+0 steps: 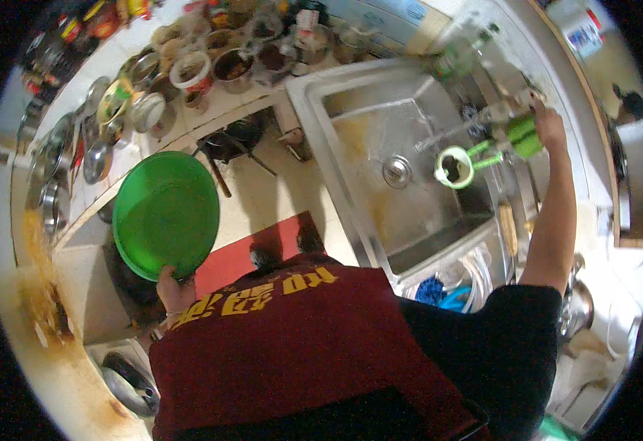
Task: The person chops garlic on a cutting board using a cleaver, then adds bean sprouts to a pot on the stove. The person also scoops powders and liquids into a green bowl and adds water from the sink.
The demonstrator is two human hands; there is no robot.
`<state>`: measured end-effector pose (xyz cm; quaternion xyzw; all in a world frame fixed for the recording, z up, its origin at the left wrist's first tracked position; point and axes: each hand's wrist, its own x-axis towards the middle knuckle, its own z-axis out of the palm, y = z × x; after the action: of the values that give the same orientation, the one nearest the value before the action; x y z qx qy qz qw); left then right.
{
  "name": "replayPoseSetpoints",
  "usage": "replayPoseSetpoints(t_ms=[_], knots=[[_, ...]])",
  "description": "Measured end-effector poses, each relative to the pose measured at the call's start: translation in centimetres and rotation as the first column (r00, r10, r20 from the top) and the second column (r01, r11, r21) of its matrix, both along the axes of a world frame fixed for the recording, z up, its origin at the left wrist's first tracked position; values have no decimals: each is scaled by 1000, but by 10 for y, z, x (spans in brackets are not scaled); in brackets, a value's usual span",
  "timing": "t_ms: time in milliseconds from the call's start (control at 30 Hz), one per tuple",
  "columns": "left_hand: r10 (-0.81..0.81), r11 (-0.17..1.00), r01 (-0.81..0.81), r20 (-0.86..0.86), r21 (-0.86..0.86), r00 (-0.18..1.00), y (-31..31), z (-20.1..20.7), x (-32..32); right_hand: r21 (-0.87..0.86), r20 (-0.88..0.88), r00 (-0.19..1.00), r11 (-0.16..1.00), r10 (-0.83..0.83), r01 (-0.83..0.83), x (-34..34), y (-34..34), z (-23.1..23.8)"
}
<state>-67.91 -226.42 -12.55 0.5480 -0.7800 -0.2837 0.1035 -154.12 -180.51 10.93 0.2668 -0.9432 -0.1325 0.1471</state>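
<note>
My left hand (174, 292) grips the near rim of a round green plastic basin (166, 220), held up in front of the counter on the left. Over the sink's right side my right arm is stretched out. The right hand (551, 128) has its fingers curled at the metal fittings beside the sink; what they hold there is too small to make out. Just below those fingers is a bright green item (525, 137), blurred. A pale green handled cup or strainer (455, 167) with something dark inside sits at the right side of the steel sink (351, 213).
Bowls, jars and tubs (190, 70) crowd the back counter, with metal lids and bowls (97, 162) farther left. A dark pan (226, 145) sits below the counter's front edge. A red mat (226, 253) lies on the floor. White hoses (474, 275) hang beside the sink.
</note>
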Motion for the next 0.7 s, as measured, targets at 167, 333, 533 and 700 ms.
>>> replayPoseSetpoints(t_ms=[167,333,533,700], knots=[[807,520,-177,-413,836,423,40,79,-74,41,-29,978,978,205,-204,-36,28,-25],[833,546,-375,-439,749,338,64,73,-87,-637,-55,866,651,497,-414,195,-195,-87],[923,325,-267,-366,907,-118,66,55,-52,-707,356,419,534,835,-464,414,-349,-125],[935,238,-293,-300,926,-189,72,32,18,-581,667,60,568,743,-583,530,-416,-139]])
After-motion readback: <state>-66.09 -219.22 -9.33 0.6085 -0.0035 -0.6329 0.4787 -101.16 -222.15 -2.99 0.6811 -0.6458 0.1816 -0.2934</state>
